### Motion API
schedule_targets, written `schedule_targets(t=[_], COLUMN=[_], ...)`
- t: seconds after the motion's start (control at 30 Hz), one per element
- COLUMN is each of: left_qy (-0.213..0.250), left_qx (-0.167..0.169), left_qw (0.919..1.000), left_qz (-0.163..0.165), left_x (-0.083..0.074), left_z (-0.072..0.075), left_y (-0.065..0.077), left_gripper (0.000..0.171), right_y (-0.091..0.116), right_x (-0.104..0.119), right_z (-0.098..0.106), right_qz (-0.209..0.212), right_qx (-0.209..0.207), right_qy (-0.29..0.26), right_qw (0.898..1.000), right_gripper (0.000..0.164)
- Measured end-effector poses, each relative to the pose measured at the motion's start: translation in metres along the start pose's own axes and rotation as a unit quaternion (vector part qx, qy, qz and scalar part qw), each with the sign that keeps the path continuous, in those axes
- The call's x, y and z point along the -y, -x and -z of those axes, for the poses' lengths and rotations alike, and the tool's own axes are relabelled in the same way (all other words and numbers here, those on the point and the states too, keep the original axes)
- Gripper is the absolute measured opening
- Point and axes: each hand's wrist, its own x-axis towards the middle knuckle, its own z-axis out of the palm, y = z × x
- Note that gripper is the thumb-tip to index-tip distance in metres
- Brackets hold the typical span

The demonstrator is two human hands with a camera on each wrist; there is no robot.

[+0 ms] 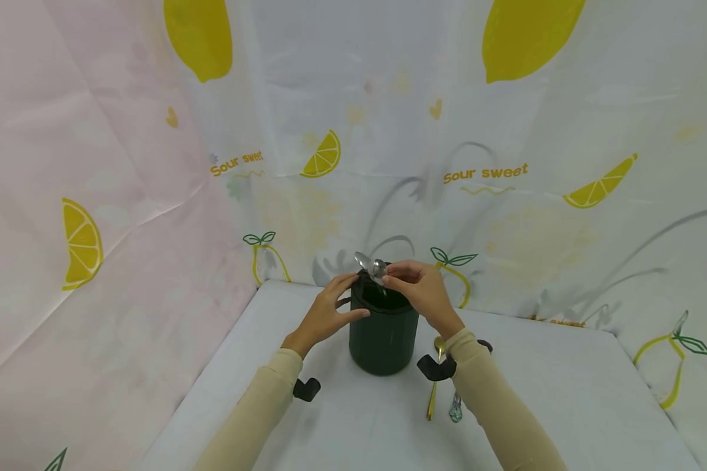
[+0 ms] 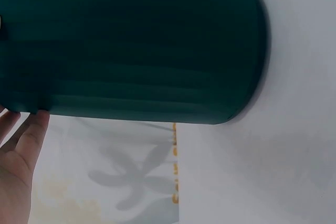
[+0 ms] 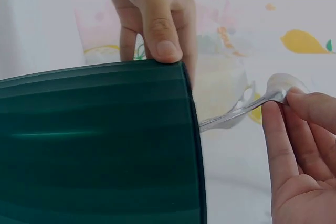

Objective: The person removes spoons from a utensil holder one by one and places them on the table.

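A dark green ribbed canister (image 1: 383,343) stands upright, its mouth facing up. My left hand (image 1: 328,311) holds it at the left of the rim, thumb on the near side and fingers toward the far side. In the left wrist view, fingertips (image 2: 39,121) touch the canister's wall. Above the mouth, my right hand (image 1: 421,288) pinches a silver spoon (image 3: 278,90) near its bowl, between thumb and fingers. The spoon's handle runs down into the canister, where its end is hidden. A second silver spoon (image 1: 362,261) leans out beside it, bowl up.
On the white table (image 1: 353,425), a gold spoon (image 1: 432,400) lies right of the canister, partly under the right wrist. Next to it is a silver utensil with an ornate handle (image 1: 455,409), its other end hidden by the sleeve. A lemon-printed cloth (image 1: 342,216) hangs close behind.
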Motion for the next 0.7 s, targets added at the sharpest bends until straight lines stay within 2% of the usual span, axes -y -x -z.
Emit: schedule_targets(t=[0.33, 0.57, 0.7], left_qy=[0.003, -0.002, -0.007], left_qx=[0.001, 0.001, 0.001], left_qw=[1.0000, 0.9999, 0.9998], left_qz=[-0.001, 0.015, 0.019], left_x=[0.001, 0.000, 0.000], left_z=[0.000, 0.000, 0.000], left_y=[0.000, 0.000, 0.001], left_gripper=[0.080, 0.081, 0.081], right_y=[-0.004, -0.016, -0.019], right_x=[0.008, -0.009, 0.000], right_z=[0.008, 0.019, 0.025], right_qz=[0.035, 0.033, 0.046], right_qx=[-0.023, -0.038, -0.042], right_qy=[-0.018, -0.049, -0.064], right_qw=[0.999, 0.998, 0.996], right_gripper=[0.023, 0.027, 0.029])
